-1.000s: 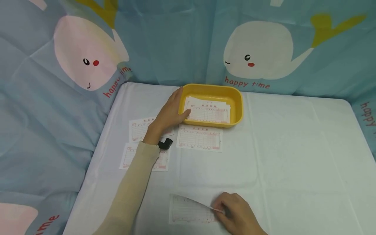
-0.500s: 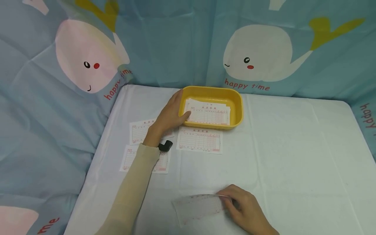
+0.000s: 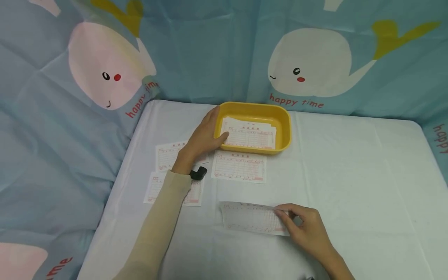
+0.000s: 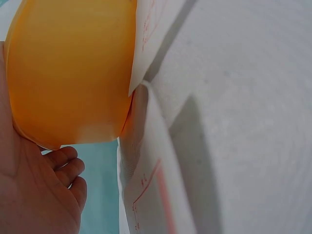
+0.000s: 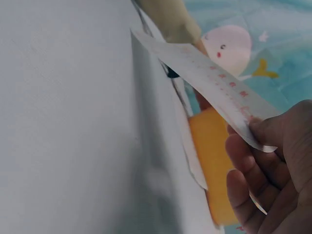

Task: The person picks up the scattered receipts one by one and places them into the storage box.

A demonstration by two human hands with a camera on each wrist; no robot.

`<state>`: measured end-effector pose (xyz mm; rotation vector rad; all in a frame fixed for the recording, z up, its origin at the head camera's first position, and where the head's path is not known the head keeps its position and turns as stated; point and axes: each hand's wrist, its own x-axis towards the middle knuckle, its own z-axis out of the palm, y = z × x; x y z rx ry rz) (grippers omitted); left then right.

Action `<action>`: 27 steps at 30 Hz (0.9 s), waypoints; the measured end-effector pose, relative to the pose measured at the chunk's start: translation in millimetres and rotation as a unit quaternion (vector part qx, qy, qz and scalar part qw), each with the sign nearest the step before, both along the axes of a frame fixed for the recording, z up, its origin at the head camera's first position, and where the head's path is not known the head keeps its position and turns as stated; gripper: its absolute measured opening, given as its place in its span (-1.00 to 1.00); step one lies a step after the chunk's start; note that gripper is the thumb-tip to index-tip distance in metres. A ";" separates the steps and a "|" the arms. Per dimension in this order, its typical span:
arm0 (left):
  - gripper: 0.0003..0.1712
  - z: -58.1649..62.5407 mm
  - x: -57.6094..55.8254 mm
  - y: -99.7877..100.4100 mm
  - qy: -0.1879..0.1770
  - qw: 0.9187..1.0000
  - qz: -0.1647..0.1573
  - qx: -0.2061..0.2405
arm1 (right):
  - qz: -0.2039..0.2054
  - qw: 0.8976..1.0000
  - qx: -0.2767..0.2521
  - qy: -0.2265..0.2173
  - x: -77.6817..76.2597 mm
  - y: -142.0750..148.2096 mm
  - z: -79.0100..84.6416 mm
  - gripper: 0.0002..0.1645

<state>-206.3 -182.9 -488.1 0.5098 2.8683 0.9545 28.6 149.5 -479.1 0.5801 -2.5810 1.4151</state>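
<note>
Blue cloth backdrop, printed with whales and red "happy time" lettering, is hung behind and to the left of a white-covered table. Yellow tray is set near the table's back edge; a loose stack of printed slips is held in it, red-ruled face up, edges not squared.

Tray is gripped at its left end by the left hand: thumb is hooked over the rim, fingers are laid along the outer wall. Black wrist mount is worn there, next to the cuff of a cream sleeve.

One paper slip is pinched by its right end between thumb and index finger of the right hand. It is tilted and bowed, raised over the table on the near side of the tray; whether its far corner is touching cannot be told.

Front slip is laid flat just before the tray. Upper left slip and lower left slip are partly covered by the left arm.
</note>
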 end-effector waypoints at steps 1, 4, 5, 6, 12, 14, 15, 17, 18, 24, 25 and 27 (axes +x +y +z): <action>0.12 -0.2 0.0 0.2 -0.001 1.000 0.001 0.000 | -0.005 1.000 -0.001 -0.002 -2.7 1.0 1.6 -0.68; 0.12 -0.4 0.4 0.7 -0.001 1.000 0.003 -0.001 | -0.023 1.000 -0.003 -0.009 -10.7 3.4 5.8 -0.71; 0.12 -0.2 0.7 0.7 -0.001 1.000 0.005 -0.001 | -0.028 1.000 -0.002 -0.009 -13.5 4.2 7.2 -0.73; 0.12 -0.1 0.9 0.9 -0.001 1.000 0.007 -0.002 | -0.033 0.999 -0.001 -0.010 -16.2 4.9 8.6 -0.74; 0.12 0.3 1.2 2.0 -0.005 1.000 0.011 -0.002 | -0.060 0.998 0.010 -0.013 -35.7 9.3 16.9 -0.83; 0.12 0.1 0.6 3.0 -0.004 1.000 0.009 -0.002 | -0.070 0.997 0.017 -0.014 -44.6 11.3 20.0 -0.86; 0.12 0.0 0.2 3.6 -0.004 1.000 0.008 -0.003 | -0.076 0.997 0.019 -0.018 -49.3 12.3 21.8 -0.89; 0.12 0.4 -0.4 4.5 -0.002 1.000 0.008 -0.003 | -0.088 0.996 0.020 -0.026 -59.5 14.2 25.1 -0.92; 0.12 0.6 -0.6 4.8 -0.001 1.000 0.008 -0.004 | -0.094 0.995 0.017 -0.029 -64.8 14.8 26.8 -0.93; 0.12 0.3 -1.5 3.9 0.003 1.000 0.003 -0.005 | -0.122 0.992 -0.013 -0.041 -99.7 13.0 38.0 -0.81; 0.12 -0.1 -1.2 3.1 0.003 1.000 0.003 -0.005 | -0.125 0.991 -0.016 -0.041 -106.2 11.9 39.6 -0.78; 0.13 -1.3 -0.2 1.8 0.002 1.000 0.004 -0.008 | -0.130 0.991 -0.020 -0.040 -119.7 9.5 42.5 -0.72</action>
